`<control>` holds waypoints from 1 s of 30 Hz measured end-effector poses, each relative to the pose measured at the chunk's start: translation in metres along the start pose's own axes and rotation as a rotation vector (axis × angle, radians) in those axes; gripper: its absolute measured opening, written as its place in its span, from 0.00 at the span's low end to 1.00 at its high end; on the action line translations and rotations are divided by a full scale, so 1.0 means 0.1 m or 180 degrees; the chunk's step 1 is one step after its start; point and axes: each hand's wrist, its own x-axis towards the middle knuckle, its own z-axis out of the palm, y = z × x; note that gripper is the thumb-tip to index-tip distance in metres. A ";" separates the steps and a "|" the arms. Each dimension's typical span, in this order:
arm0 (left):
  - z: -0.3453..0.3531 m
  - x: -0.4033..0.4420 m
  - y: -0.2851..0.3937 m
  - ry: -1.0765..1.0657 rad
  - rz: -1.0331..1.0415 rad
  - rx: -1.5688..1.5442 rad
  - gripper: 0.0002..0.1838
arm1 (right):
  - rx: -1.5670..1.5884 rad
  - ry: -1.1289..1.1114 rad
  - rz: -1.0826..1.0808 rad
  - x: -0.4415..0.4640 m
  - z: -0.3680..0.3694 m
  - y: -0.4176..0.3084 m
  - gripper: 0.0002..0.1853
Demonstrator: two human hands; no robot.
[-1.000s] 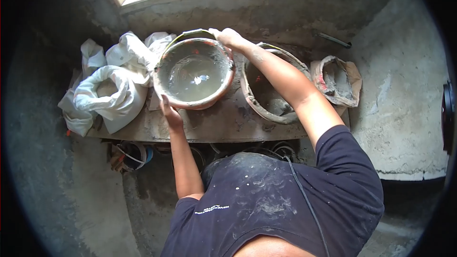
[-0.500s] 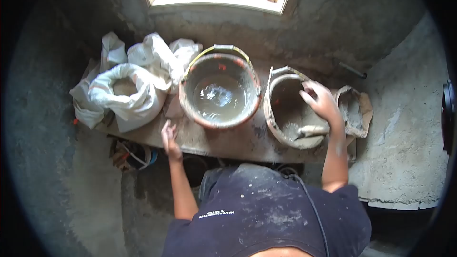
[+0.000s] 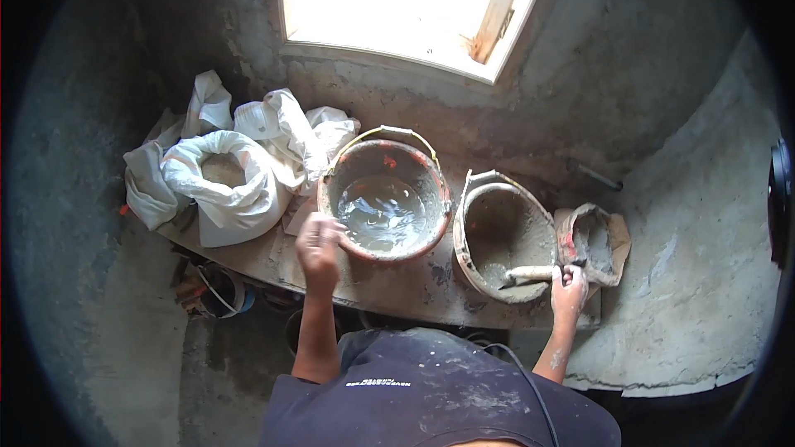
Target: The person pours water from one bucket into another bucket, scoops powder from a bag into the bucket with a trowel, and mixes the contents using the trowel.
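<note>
A bucket of cloudy water (image 3: 385,255) stands upright on the bench, its yellow wire handle leaning toward the wall. My left hand (image 3: 319,244) is at the bucket's near left rim, somewhat blurred; whether it touches the rim cannot be made out. To the right stands a second bucket (image 3: 505,190), coated with grey mortar and holding some at the bottom. My right hand (image 3: 569,288) is closed around the end of a wooden-handled tool (image 3: 532,271), which lies across that bucket's near right rim with its head inside.
White sacks (image 3: 257,199), one open with powder in it, stand at the left of the bench (image 3: 414,288). A torn paper bag (image 3: 609,248) of grey powder adjoins the right bucket. Behind is a wall with a window. Below the bench's left end sits another bucket (image 3: 222,291).
Both hands have let go of the water bucket. My right hand has moved to the tool's handle and closed on it. My left hand dropped away, then rose to the water bucket's near left side.
</note>
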 end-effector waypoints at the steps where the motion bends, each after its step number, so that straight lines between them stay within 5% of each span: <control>1: 0.14 0.01 0.22 -0.0756 0.0390 0.0175 0.07 | 0.0380 -0.0321 0.0528 0.01 -0.01 -0.02 0.15; 3: 0.40 -0.11 0.38 -0.2324 0.0753 0.0298 0.07 | 0.0506 -0.0882 0.1133 0.06 -0.10 -0.19 0.16; 8: 1.16 -0.66 0.30 -0.5617 0.0253 -0.0656 0.17 | 0.0108 -0.1006 0.0704 0.19 -0.02 -0.26 0.15; 11: 1.33 -0.92 0.30 -0.6225 -0.0552 -0.0999 0.26 | 0.0460 -0.1056 0.0571 0.30 -0.05 -0.50 0.14; 17: 1.42 -1.11 0.19 -0.6073 -0.0929 -0.2258 0.27 | 0.0914 -0.1178 0.0262 0.38 0.02 -0.59 0.15; 27: 1.44 -1.13 0.04 -0.6209 -0.1168 -0.2400 0.23 | 0.0835 -0.1357 0.0137 0.48 -0.07 -0.85 0.13; 30: 1.29 -1.02 0.17 -0.5976 -0.1316 -0.3109 0.27 | 0.0958 -0.1272 0.0172 0.48 0.03 -0.78 0.13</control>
